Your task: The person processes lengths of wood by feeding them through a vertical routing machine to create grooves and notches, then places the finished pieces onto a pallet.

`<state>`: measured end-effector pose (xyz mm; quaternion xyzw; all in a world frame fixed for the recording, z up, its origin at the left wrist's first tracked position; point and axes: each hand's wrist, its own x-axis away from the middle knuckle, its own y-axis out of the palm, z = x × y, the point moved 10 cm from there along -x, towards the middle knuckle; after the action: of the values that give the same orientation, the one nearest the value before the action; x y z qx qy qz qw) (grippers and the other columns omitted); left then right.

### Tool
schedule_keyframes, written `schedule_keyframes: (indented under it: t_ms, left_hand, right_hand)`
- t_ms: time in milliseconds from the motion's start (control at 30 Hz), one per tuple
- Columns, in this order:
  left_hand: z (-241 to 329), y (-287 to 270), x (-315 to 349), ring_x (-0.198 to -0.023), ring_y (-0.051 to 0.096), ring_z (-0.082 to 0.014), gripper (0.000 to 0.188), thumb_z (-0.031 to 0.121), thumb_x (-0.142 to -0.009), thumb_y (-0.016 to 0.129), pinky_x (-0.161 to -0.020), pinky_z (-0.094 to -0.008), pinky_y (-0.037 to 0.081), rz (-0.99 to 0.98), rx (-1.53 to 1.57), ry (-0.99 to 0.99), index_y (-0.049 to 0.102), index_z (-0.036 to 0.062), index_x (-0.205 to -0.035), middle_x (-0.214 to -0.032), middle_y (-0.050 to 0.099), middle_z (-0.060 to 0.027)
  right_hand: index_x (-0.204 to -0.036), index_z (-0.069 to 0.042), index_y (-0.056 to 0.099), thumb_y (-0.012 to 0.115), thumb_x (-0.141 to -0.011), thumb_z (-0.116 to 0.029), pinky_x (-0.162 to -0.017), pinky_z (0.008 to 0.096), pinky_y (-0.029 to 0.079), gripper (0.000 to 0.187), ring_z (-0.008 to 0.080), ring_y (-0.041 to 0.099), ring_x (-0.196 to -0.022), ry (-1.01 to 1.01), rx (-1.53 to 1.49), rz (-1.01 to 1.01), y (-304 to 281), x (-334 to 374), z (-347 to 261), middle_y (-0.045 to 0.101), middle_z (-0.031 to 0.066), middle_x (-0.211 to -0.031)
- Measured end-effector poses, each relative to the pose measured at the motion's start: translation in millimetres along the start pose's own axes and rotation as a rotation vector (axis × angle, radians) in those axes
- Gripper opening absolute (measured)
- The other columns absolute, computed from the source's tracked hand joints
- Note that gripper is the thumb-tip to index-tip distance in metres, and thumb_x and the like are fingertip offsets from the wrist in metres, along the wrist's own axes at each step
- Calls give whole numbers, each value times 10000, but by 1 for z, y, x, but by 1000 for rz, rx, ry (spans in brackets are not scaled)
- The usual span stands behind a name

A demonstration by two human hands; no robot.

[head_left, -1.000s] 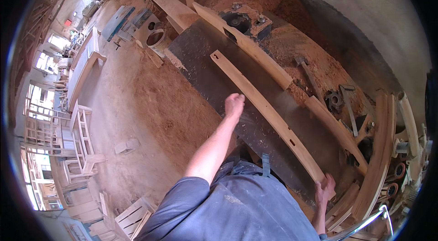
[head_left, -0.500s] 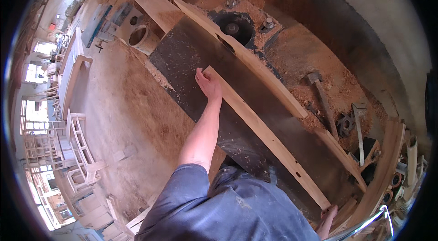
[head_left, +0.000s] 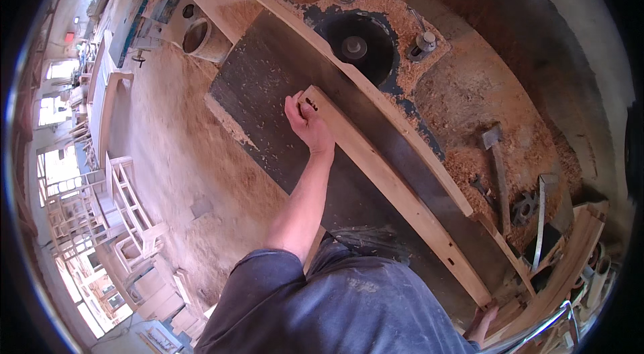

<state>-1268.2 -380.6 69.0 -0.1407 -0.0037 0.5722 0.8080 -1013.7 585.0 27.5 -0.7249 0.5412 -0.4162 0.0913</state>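
Observation:
A long pale wooden bar (head_left: 392, 183) lies slantwise over a dark machine table (head_left: 251, 66). It has slots and small holes in it, some close to its far end. My left hand (head_left: 310, 127) grips that far end, fingers curled round the edge and thumb near the slots. At the bar's near end, my right hand (head_left: 484, 319) is closed on the tip, with most of the palm hidden. Beyond the bar runs a wooden fence (head_left: 376, 102), roughly parallel to it and apart from it. Behind the fence sits a round dark opening with a spindle (head_left: 354, 47).
Sawdust and shavings cover the bed behind the fence, where a hammer (head_left: 496, 173) lies. Wooden offcuts (head_left: 567, 267) are stacked at the right, beside a shiny metal bar (head_left: 537, 328). Leftward across the floor stand wooden frames (head_left: 127, 200) and a bin-like drum (head_left: 204, 40).
The bar has turned somewhat in my hands, so slots near its far end now show. Both hands still hold its ends. The view has shifted slightly.

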Motion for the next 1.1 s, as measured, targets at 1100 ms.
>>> schedule_keyframes:
  t_ms: [1100]
  left_hand:
    - [17, 62, -11, -1192, 540, -265, 488, 62, -1027, 412, -1015, -343, 426, 57, -257, 48, 252, -31, -1478, -1332, 550, -130]
  right_hand:
    - [-1437, -112, 439, 492, -982, -397, -910, 388, 466, 539, 242, 520, -1181, -124, 265, -25, 46, 36, -51, 505, 130, -1413]
